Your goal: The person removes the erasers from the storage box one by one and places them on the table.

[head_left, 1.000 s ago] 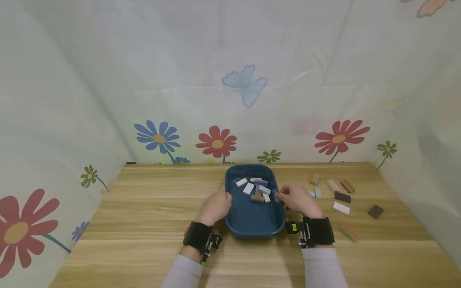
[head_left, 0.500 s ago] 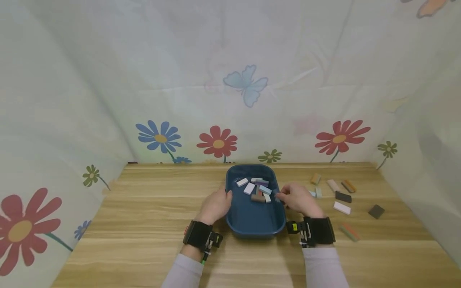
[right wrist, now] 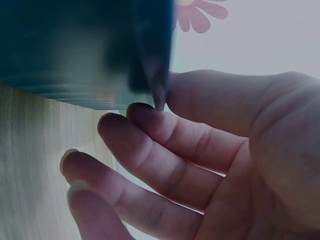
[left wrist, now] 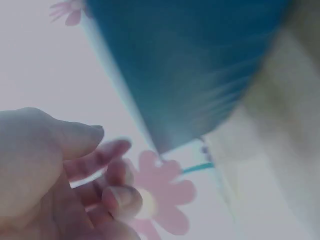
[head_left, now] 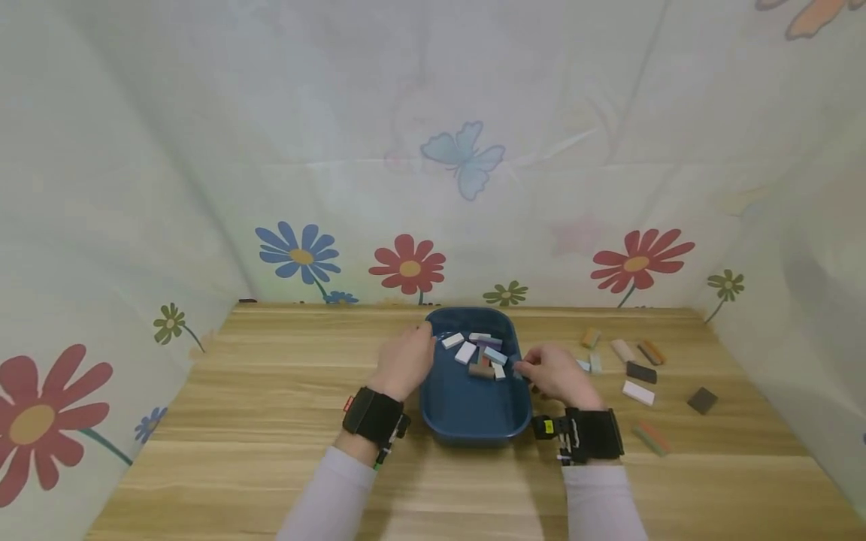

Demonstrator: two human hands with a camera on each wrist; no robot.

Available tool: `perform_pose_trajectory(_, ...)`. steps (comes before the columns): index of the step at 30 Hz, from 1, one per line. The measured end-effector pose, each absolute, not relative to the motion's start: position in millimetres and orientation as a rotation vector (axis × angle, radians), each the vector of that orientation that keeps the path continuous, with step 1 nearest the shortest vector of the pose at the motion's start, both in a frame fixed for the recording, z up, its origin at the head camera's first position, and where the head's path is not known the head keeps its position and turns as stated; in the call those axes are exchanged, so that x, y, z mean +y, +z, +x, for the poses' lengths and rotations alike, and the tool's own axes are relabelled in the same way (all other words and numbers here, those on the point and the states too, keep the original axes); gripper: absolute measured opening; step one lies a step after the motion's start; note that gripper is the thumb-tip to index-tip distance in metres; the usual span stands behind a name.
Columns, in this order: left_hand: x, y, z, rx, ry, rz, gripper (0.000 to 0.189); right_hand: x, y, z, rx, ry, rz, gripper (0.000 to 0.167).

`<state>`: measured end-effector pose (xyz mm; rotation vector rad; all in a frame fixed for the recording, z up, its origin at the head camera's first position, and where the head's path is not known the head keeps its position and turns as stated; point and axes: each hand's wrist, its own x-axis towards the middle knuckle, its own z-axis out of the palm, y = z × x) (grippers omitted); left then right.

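The blue plastic bin (head_left: 475,412) is set upright on the wood-grained desk (head_left: 271,421), between the two hands, with a loose cluster of small eraser-like blocks (head_left: 465,352) gathered in its far half. Its right rim is pinched between the thumb and index finger of the right hand (head_left: 558,374), the other fingers being bent loosely outside the wall. By the left hand (head_left: 406,361), placed near the far part of the left rim, nothing seems to be held: its fingers are loosely curled, the thumb close to them. The bin can be judged light and stiff, smooth enough to slip a little and hardly fragile; it would best be taken by the rim at the middle of both long walls and kept level, since the blocks would probably slide if it were tipped. Only in the head view are the bin's contents shown, along with the scattered pieces on the right, among them a white block (head_left: 639,392) and a black block (head_left: 640,372). The pinch is made plain in the right wrist view, while in the left wrist view, though blurred, the left fingers are seen apart from the bin's wall.
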<state>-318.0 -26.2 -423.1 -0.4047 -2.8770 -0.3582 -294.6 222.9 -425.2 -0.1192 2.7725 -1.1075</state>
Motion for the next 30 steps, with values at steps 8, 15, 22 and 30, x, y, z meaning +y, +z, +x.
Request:
perform_pose_trajectory(8,20.1,-403.0,-333.8,-2.948,0.161,-0.895,0.018,224.6,-427.5,-295.6,2.759,-1.122,-0.084,0.021)
perform_pose_trajectory(15,33.2,-394.9,-353.2,-3.103,0.112,-0.95,0.02,223.3,-427.5,-296.8,2.764,-1.151,-0.087,0.023)
perform_pose_trajectory(22,44.9,-392.3,-363.1,-3.142,0.051,-0.951,0.013,226.3,-426.4,-299.1,2.77,-1.138,-0.089,0.023)
perform_pose_trajectory(30,57.0,-397.2,-354.0,-3.125,0.054,-0.867,0.012,225.0,-429.3,-297.6,2.758,-1.157,-0.088,0.022)
